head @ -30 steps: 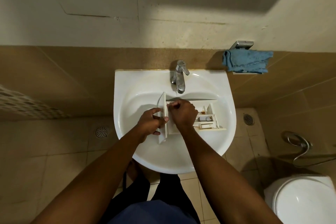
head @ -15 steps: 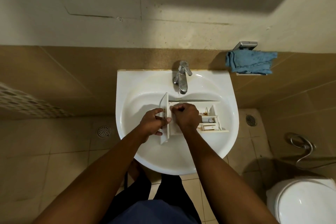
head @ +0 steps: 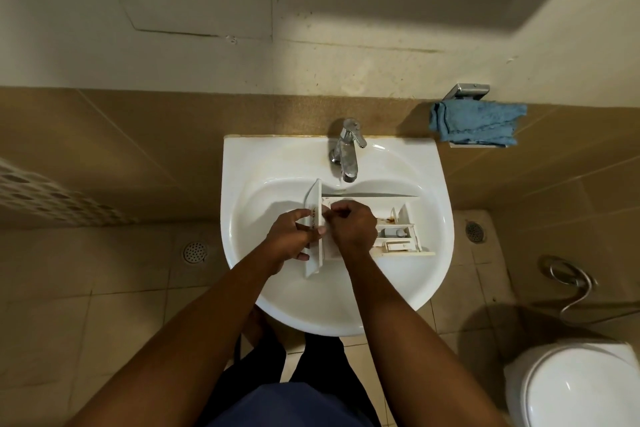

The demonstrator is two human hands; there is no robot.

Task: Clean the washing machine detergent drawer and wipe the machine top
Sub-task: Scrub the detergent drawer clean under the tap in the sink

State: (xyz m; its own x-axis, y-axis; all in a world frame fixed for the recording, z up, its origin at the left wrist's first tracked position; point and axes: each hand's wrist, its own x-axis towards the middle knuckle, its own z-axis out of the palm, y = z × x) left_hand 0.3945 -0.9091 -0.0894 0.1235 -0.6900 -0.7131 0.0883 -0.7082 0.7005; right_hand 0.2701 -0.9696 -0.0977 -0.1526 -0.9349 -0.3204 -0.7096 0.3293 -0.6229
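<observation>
The white detergent drawer [head: 398, 236] lies across the bowl of the white sink [head: 429, 184], its front panel to the left and its stained compartments to the right. My left hand [head: 289, 239] grips the front panel from the left. My right hand [head: 351, 227] is closed inside the drawer's left compartment, right behind the panel; I cannot tell whether it holds anything. A blue cloth [head: 476, 123] hangs on a wall holder to the right of the sink.
A chrome tap [head: 346, 149] stands at the back of the sink, just above the drawer. A white toilet [head: 575, 388] is at the lower right, with a hose and its ring holder [head: 568, 274] on the wall. Floor drains [head: 195, 251] sit in the tiles.
Both hands stay on the drawer, and the right hand has shifted slightly within the left compartment. The drawer has not moved in the sink.
</observation>
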